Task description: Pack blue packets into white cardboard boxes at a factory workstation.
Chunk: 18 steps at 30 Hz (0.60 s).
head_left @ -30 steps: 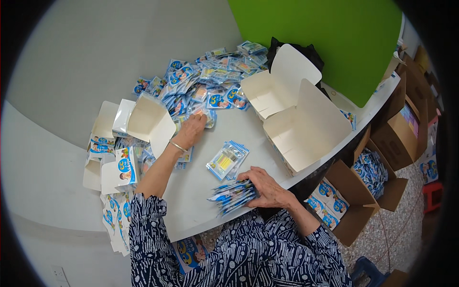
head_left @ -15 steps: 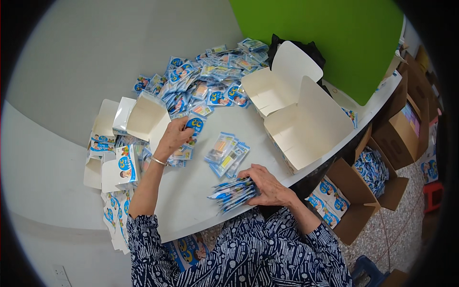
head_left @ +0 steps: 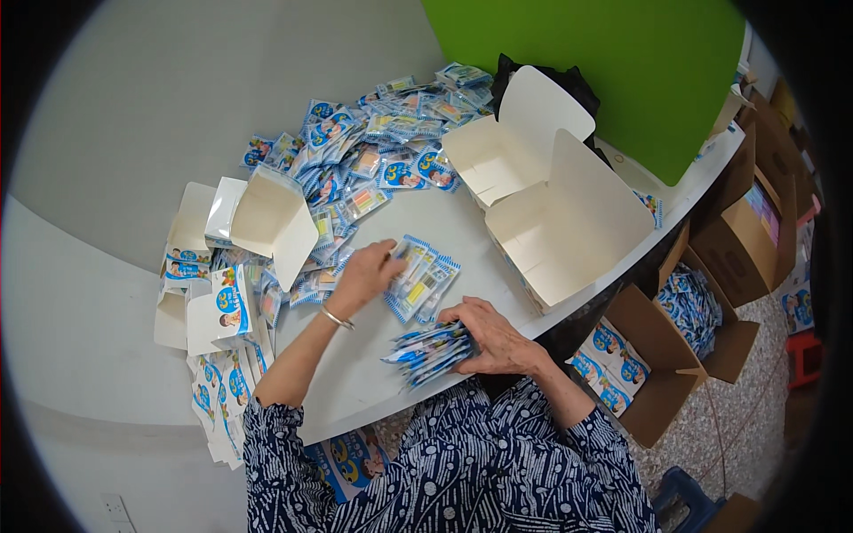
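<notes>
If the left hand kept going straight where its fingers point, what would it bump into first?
Most likely the small group of packets on the white table, right by the left hand. It may already touch them; the depth is unclear.

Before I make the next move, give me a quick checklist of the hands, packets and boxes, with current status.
1. Right hand gripping the packet stack: ok.
2. Left hand gripping a packet: cannot tell; its fingertips are at the edge of the flat group, but the hold is unclear.
3. Flat group squared into one neat stack: not ok; its packets overlap, spread out.
4. Nearer white box on the right, open: ok, lid up.
5. Loose packets available in the back pile: ok, many visible.
</notes>
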Each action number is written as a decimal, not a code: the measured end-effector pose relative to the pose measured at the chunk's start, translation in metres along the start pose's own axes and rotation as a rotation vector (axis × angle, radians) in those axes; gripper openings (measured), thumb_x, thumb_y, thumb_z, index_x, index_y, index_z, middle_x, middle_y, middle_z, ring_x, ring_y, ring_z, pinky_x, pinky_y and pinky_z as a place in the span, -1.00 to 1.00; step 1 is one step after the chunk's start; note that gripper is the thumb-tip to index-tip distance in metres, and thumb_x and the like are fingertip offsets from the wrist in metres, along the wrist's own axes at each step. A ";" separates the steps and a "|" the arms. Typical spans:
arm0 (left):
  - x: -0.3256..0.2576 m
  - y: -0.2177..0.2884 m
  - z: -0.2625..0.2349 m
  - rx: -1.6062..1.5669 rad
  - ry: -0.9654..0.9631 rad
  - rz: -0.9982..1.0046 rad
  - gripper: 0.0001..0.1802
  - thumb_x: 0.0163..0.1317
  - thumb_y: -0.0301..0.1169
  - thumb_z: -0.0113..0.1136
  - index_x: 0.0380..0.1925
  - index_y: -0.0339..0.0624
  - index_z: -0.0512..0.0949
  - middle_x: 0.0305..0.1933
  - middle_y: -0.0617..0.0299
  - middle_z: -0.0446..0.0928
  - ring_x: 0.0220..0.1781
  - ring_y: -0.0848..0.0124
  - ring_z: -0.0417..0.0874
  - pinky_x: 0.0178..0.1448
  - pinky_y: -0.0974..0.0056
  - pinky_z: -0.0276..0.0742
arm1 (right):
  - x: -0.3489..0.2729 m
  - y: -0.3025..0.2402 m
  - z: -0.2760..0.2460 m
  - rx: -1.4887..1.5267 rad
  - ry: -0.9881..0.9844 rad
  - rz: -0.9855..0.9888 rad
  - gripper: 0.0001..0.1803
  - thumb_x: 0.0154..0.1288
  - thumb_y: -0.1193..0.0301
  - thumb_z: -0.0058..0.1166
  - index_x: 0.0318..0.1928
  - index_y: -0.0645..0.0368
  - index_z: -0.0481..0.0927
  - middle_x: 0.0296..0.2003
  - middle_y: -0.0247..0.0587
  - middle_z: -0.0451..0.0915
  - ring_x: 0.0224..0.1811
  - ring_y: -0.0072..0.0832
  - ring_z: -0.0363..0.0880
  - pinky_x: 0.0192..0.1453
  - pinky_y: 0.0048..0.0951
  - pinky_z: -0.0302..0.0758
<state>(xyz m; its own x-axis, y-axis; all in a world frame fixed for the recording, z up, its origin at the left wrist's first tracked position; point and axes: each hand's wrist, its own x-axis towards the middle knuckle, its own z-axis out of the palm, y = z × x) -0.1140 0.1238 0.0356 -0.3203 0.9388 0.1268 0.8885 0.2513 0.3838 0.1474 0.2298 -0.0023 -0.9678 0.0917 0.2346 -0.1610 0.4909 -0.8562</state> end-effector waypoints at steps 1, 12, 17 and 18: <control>0.007 -0.009 -0.007 -0.152 -0.145 -0.170 -0.66 0.20 -0.28 0.20 -0.13 -0.30 0.53 -0.19 -0.08 0.57 -0.18 -0.02 0.56 -0.17 0.01 0.47 | 0.000 0.001 0.000 -0.001 0.002 0.001 -0.23 -0.18 0.27 0.37 0.10 0.11 0.31 -0.02 0.00 0.42 0.23 0.06 0.23 0.44 -0.10 0.07; -0.023 0.060 0.001 -0.056 -0.133 0.034 -0.10 -0.01 0.03 0.37 0.13 -0.48 0.30 0.06 -0.29 0.38 0.14 -0.14 0.42 0.25 0.01 0.36 | -0.001 0.006 0.001 0.007 0.021 -0.033 -0.26 -0.16 0.28 0.33 0.09 0.10 0.30 -0.06 -0.01 0.44 0.19 0.04 0.29 0.46 -0.09 0.05; -0.021 0.051 0.010 0.156 -0.097 0.042 -0.02 -0.09 0.01 0.40 0.12 -0.57 0.24 0.00 -0.28 0.37 0.08 -0.17 0.40 0.14 -0.01 0.43 | 0.003 -0.002 -0.003 0.005 -0.017 -0.026 -0.26 -0.17 0.29 0.34 0.08 0.10 0.30 -0.05 -0.02 0.44 0.20 0.04 0.28 0.47 -0.07 0.04; -0.018 0.050 0.010 0.156 -0.097 0.044 -0.02 -0.09 0.01 0.40 0.12 -0.57 0.24 0.00 -0.28 0.37 0.08 -0.17 0.40 0.14 -0.01 0.43 | 0.004 -0.002 -0.004 0.008 -0.044 -0.009 -0.27 -0.17 0.30 0.34 0.08 0.09 0.30 -0.03 -0.03 0.43 0.22 0.04 0.27 0.47 -0.06 0.03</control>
<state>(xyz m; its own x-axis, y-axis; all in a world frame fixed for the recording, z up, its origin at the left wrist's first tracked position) -0.0601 0.1215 0.0435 -0.2540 0.9660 0.0488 0.9435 0.2363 0.2322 0.1449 0.2327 0.0019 -0.9737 0.0493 0.2222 -0.1713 0.4844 -0.8579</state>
